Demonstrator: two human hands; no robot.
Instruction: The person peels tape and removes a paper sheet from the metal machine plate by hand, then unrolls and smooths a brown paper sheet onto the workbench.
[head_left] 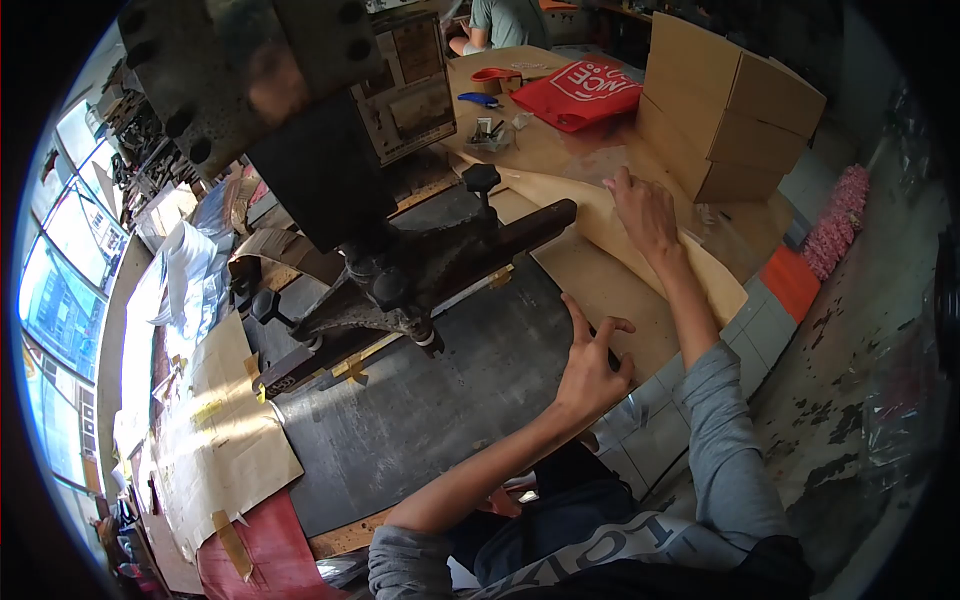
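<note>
My right hand [648,212] is raised over the right side of the table, thumb and fingers pinched at the edge of a small clear plastic piece [606,160]. Whether it is a bag or a sheet I cannot tell. Below it, my left hand [592,362] is at the right edge of a dark flat plate [440,430]. Its index finger points away and the other fingers are spread and bent. A small dark patch shows between them, too unclear to name. A black metal press head with a crossbar [420,290] and knobs stands over the plate.
A cardboard box [725,110] and a red bag [580,93] stand on the wooden table, near a blue-handled tool [480,99] and a small clear tray [490,135]. Brown paper [220,440] lies left. A pink fluffy thing [840,220] is right. Another person [508,25] sits behind.
</note>
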